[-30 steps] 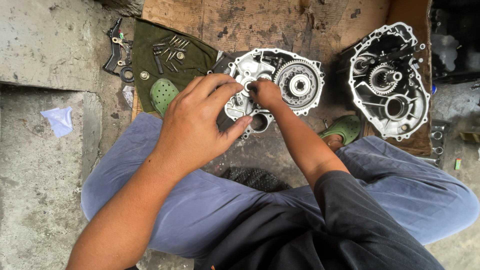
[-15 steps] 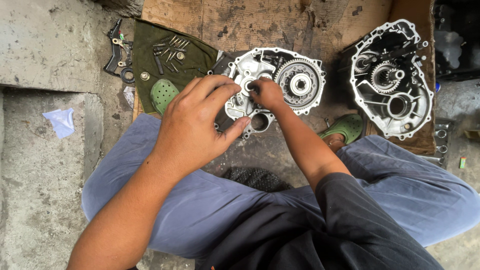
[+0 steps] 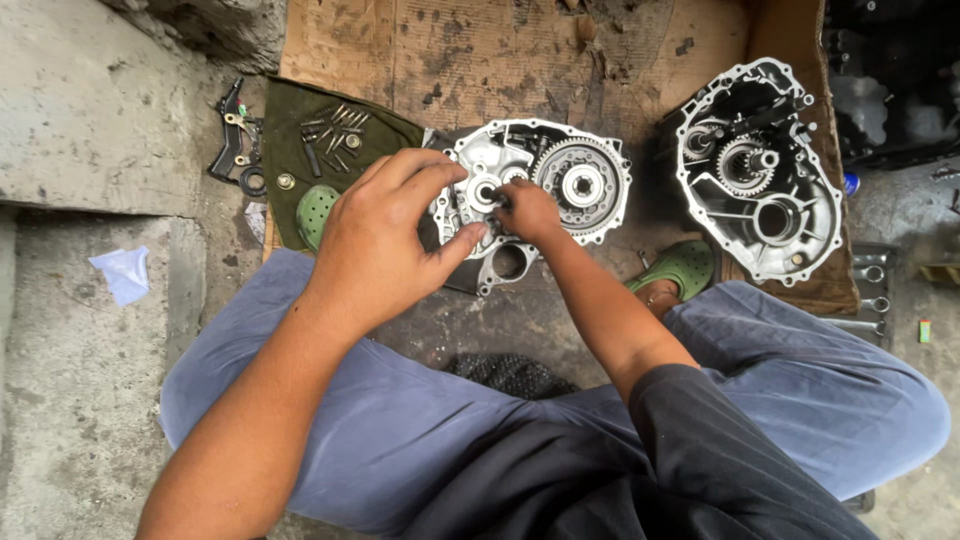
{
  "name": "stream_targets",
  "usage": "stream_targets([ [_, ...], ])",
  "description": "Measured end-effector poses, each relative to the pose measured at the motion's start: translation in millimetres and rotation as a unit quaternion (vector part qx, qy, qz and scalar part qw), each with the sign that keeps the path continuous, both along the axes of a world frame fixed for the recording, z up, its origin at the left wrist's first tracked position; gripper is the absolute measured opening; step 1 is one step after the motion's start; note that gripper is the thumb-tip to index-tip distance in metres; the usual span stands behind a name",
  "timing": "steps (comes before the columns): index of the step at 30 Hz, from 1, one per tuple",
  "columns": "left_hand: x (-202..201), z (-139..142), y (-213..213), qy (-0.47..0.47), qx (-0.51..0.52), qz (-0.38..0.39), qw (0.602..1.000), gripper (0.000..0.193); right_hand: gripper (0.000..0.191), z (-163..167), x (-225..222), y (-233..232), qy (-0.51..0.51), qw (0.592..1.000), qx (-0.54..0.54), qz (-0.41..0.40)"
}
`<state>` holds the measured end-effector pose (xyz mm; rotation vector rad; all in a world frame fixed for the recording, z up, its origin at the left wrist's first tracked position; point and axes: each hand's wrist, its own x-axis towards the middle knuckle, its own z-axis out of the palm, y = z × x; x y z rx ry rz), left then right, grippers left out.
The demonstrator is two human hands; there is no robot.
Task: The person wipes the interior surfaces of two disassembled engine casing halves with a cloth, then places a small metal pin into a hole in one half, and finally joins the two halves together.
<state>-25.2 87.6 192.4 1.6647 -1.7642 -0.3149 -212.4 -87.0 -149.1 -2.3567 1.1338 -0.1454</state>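
Gearbox housing half [image 3: 535, 195] on the cardboard sheet [image 3: 500, 60], between the knees, both hands on it.

The housing is cast metal with a large gear [image 3: 582, 185]: judged heavy, rigid and probably oily; hold it by the outer flange, not the gear teeth. The left hand [image 3: 385, 240] is over its left edge, fingers curled, thumb on the rim. The right hand [image 3: 528, 210] has its fingers closed around a small part at the centre bore; which part cannot be told. Count: two housing halves, the second [image 3: 765, 165] well apart to the right; two green sandals; one green cloth [image 3: 300, 190] carrying about a dozen bolts.
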Motion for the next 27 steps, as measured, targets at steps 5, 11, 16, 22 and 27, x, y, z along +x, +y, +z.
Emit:
stream_targets([
  [5, 6.8, -2.3, 1.6, -0.005, -0.006, 0.012, 1.0, 0.04, 0.039, -5.1, 9.6, 8.7, 0.017, 1.0, -0.018, 0.01],
  [11, 13.5, -2.2, 6.8, -0.012, -0.009, 0.018, 1.0, 0.04, 0.038, -10.8, 16.4, 11.7, 0.021, 1.0, -0.01, 0.014],
  [16, 15.9, -1.5, 10.7, -0.008, -0.013, 0.016, 1.0, 0.04, 0.039, -6.4, 19.3, 13.3, 0.036, 0.999, -0.005, 0.009],
  [22, 15.7, 0.4, 14.0, -0.008, -0.015, 0.016, 1.0, 0.04, 0.036, -0.8, 22.2, 13.6, 0.039, 0.999, 0.0, -0.005],
  [27, 16.6, 0.7, 14.8, -0.004, -0.01, 0.019, 1.0, 0.041, 0.038, -1.9, 25.8, 12.1, 0.05, 0.999, -0.012, 0.001],
])
